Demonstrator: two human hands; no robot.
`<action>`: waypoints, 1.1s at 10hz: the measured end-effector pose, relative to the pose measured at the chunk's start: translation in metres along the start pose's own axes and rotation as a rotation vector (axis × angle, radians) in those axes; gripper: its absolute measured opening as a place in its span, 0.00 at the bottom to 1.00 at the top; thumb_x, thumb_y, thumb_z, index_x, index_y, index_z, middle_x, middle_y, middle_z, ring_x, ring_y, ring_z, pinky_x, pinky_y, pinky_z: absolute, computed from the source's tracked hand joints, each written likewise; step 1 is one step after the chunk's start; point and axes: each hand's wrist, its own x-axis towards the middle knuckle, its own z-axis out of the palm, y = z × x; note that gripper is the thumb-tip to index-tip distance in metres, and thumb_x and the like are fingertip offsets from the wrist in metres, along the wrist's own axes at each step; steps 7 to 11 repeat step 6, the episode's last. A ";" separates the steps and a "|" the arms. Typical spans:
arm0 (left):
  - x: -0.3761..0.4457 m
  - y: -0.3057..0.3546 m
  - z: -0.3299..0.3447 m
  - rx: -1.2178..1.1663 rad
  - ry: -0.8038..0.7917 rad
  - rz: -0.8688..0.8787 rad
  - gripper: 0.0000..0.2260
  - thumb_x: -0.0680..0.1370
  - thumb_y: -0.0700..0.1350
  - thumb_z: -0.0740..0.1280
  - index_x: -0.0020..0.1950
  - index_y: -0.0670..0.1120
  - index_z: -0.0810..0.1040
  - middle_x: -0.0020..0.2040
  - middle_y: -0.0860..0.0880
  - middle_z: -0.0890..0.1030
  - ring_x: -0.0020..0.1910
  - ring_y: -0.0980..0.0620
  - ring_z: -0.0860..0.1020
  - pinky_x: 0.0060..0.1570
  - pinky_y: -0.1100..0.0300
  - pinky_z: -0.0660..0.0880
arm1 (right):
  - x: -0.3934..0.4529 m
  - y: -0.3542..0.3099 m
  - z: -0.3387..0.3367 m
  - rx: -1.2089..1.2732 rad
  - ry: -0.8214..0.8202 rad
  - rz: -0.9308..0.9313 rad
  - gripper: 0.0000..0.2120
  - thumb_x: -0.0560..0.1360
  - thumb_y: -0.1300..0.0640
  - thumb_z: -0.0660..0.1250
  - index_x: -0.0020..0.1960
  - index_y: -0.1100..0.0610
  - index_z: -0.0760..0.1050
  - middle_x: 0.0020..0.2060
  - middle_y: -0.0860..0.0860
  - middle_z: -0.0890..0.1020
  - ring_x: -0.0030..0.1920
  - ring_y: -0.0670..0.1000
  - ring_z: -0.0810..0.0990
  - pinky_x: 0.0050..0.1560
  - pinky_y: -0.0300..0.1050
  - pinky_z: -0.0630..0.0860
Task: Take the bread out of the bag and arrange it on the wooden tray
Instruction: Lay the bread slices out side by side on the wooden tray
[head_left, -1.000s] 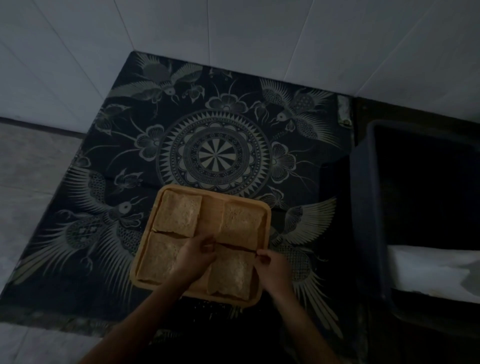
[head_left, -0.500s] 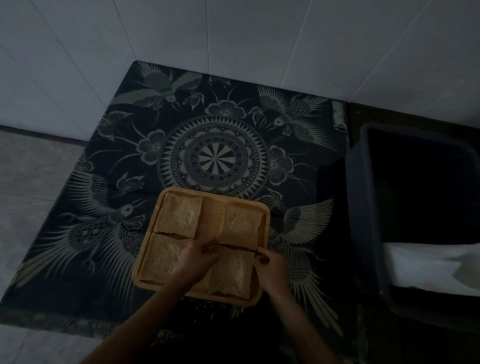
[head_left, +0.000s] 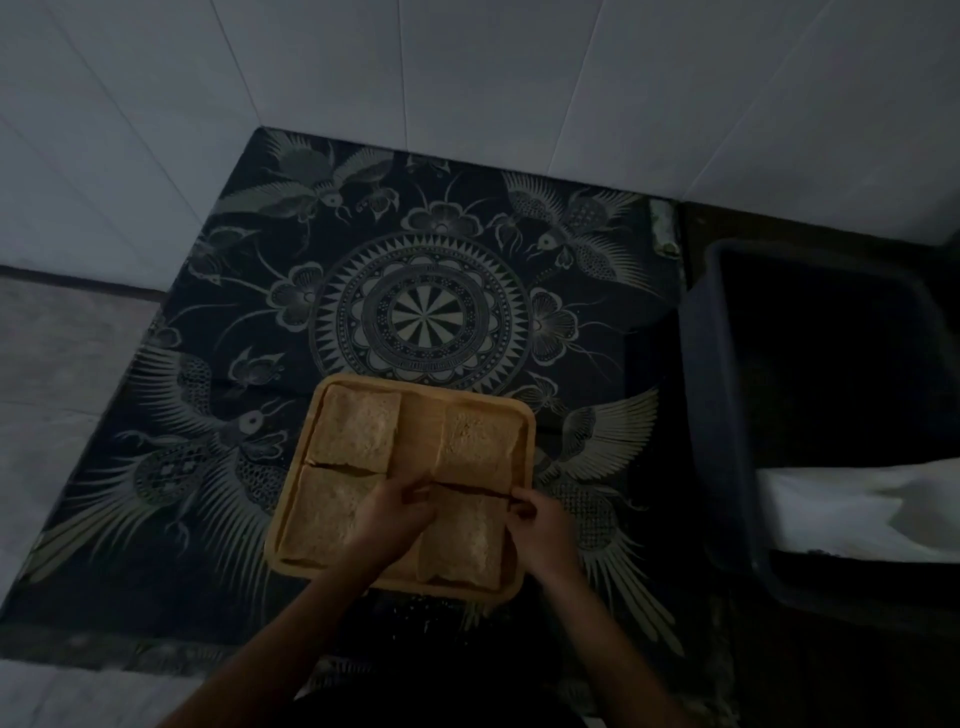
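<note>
A square wooden tray (head_left: 420, 425) lies on the dark patterned cloth near me. Several bread slices lie flat in it: one at the far left (head_left: 356, 434), one at the far right (head_left: 478, 447), one at the near left (head_left: 324, 512) and one at the near right (head_left: 460, 543). My left hand (head_left: 390, 519) pinches the far left corner of the near right slice. My right hand (head_left: 537, 525) pinches its far right corner. No bag shows clearly; a white sheet-like thing (head_left: 852, 512) lies in the bin at the right.
A dark patterned cloth (head_left: 426, 317) covers the table. A dark plastic bin (head_left: 722, 415) stands to the right of the tray. White tiled wall (head_left: 467, 78) runs behind the cloth. Crumbs lie on the cloth just below the tray.
Both hands stay on the near right slice's far corners. The view has shifted slightly; the slices and tray have not visibly moved.
</note>
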 end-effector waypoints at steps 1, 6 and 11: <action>-0.001 0.001 -0.003 -0.010 -0.021 0.035 0.23 0.74 0.44 0.72 0.69 0.51 0.78 0.54 0.58 0.83 0.56 0.54 0.82 0.52 0.53 0.82 | 0.000 0.000 -0.001 0.005 0.004 0.017 0.16 0.79 0.57 0.69 0.66 0.55 0.80 0.55 0.52 0.86 0.54 0.50 0.84 0.59 0.52 0.82; 0.001 0.032 -0.090 0.546 0.127 0.591 0.38 0.73 0.73 0.56 0.75 0.51 0.71 0.77 0.49 0.69 0.79 0.46 0.60 0.75 0.47 0.60 | -0.022 -0.074 0.006 -0.295 0.264 -0.321 0.26 0.75 0.35 0.61 0.68 0.48 0.71 0.63 0.47 0.76 0.65 0.52 0.75 0.60 0.54 0.78; 0.001 0.032 -0.090 0.546 0.127 0.591 0.38 0.73 0.73 0.56 0.75 0.51 0.71 0.77 0.49 0.69 0.79 0.46 0.60 0.75 0.47 0.60 | -0.022 -0.074 0.006 -0.295 0.264 -0.321 0.26 0.75 0.35 0.61 0.68 0.48 0.71 0.63 0.47 0.76 0.65 0.52 0.75 0.60 0.54 0.78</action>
